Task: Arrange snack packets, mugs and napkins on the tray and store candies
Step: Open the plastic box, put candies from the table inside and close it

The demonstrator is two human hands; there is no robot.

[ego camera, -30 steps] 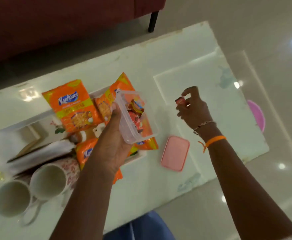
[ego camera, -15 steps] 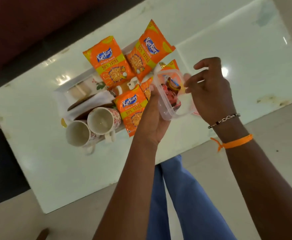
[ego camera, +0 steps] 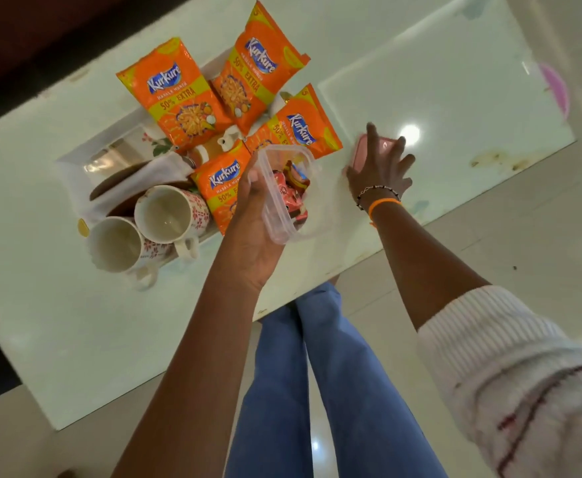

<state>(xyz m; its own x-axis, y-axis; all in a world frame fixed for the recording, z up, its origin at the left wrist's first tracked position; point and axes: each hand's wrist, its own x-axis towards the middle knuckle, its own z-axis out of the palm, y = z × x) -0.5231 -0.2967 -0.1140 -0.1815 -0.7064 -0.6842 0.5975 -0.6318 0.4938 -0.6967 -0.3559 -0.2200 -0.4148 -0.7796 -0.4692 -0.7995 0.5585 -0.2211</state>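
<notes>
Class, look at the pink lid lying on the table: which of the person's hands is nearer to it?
Right. The right hand lies spread over the pink lid, fingers on it. The left hand holds the clear container of candies beside it.

Glass-topped table (ego camera: pixel 438 98), pale green-white, runs diagonally from 7 o'clock to 2 o'clock; stains near its edge at 3 o'clock. Bright ceiling-light reflection (ego camera: pixel 411 133) on the glass, right of centre. Floor (ego camera: pixel 541 236): glossy cream tile, light glare at 3 o'clock. Dark red-brown sofa (ego camera: pixel 58 29) fills the 10–11 o'clock corner. Pink round object (ego camera: pixel 557 89) at 2 o'clock, partly hidden beyond the table edge.
</notes>
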